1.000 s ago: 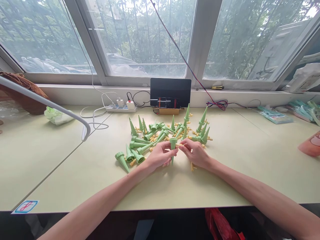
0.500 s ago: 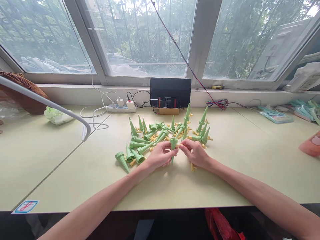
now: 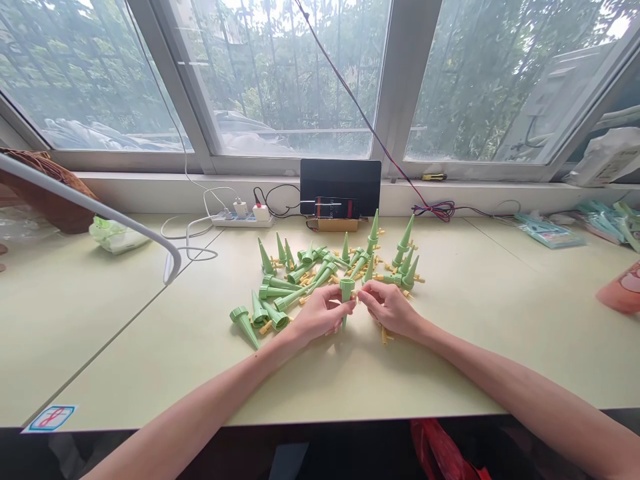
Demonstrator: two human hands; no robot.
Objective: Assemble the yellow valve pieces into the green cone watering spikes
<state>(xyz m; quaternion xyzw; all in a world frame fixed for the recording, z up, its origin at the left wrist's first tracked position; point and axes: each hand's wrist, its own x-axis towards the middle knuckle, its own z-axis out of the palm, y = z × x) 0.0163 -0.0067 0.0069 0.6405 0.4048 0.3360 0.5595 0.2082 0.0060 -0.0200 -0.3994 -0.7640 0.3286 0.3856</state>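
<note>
My left hand (image 3: 324,312) grips a green plastic watering spike (image 3: 347,288), held upright with its wide threaded collar up and its tip down. On the side of the spike facing right sits a small yellow valve (image 3: 354,294). The closed fingers of my right hand (image 3: 387,305) are at this valve, and the fingertips hide part of it. Below my right hand another yellow valve (image 3: 385,335) lies on the table. Behind both hands is a loose heap of green spikes (image 3: 300,293), some lying, some standing point up, with yellow valves among them.
At the back of the table (image 3: 165,360) a phone (image 3: 334,208) leans against a dark tablet (image 3: 340,177) on a cardboard stand (image 3: 332,225). A power strip (image 3: 243,219) with white cables lies to its left. A white curved tube (image 3: 100,200) crosses the left side.
Both hands keep almost the same place. My right fingertips have shifted slightly at the yellow valve, which now shows closer against the spike's side. The view has tilted a little.
</note>
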